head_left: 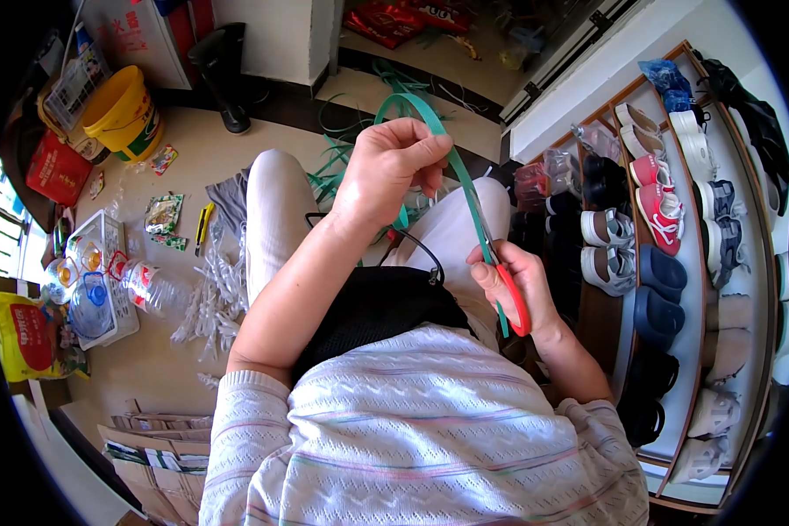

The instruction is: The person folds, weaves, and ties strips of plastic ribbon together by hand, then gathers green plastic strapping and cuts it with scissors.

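A green plastic strap (467, 188) is pinched between the thumb and fingers of my left hand (396, 165), above my lap. From there it slopes down to the right, and its tail hangs below the scissors. My right hand (519, 285) is closed round the handle of red-handled scissors (515, 301). Their blades point up and lie along the strap; whether they are cutting it cannot be made out. More green strap (333, 167) lies in a loose tangle on the floor beyond my knees.
A shoe rack (694, 351) with several shoes stands at the right. To the left are a yellow bucket (124, 114), a white basket (105, 294), a yellow cutter knife (204, 225) and clear plastic strips (212, 302). Flattened cardboard (162, 482) lies at the lower left.
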`<state>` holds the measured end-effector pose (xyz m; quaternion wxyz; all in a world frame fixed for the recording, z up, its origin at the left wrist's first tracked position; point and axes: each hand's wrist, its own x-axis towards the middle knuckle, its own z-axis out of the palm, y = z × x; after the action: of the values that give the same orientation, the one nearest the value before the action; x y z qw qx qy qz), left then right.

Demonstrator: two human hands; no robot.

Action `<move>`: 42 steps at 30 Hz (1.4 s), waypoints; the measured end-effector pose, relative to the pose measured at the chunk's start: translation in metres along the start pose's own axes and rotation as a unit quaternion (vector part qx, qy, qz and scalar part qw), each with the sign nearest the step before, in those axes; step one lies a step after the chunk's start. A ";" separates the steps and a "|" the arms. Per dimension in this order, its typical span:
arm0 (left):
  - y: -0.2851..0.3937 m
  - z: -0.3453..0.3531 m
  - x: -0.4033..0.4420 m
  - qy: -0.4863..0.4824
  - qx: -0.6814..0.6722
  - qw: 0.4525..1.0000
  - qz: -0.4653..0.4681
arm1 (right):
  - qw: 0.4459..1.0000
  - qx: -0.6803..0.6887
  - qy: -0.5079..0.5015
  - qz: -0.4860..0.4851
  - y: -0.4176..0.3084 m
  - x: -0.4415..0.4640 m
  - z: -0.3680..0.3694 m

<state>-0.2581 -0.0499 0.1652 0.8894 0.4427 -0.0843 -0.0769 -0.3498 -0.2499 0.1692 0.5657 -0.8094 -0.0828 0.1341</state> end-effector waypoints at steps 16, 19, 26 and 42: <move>-0.009 0.001 -0.005 -0.034 0.009 0.999 0.004 | 0.994 0.099 -0.029 0.030 -0.001 0.000 0.003; -0.010 0.002 -0.007 -0.039 -0.003 0.999 -0.002 | 0.994 0.098 -0.027 0.044 0.000 -0.003 0.004; -0.011 0.007 -0.009 -0.055 0.024 0.998 -0.011 | 0.996 0.091 -0.021 -0.004 0.005 0.002 0.003; -0.004 0.003 -0.004 -0.048 0.021 0.998 -0.041 | 0.999 0.038 -0.011 0.005 -0.002 -0.004 0.001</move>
<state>-0.2634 -0.0538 0.1637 0.8711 0.4597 -0.1106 -0.1324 -0.3535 -0.2492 0.1712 0.5945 -0.7861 -0.0796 0.1490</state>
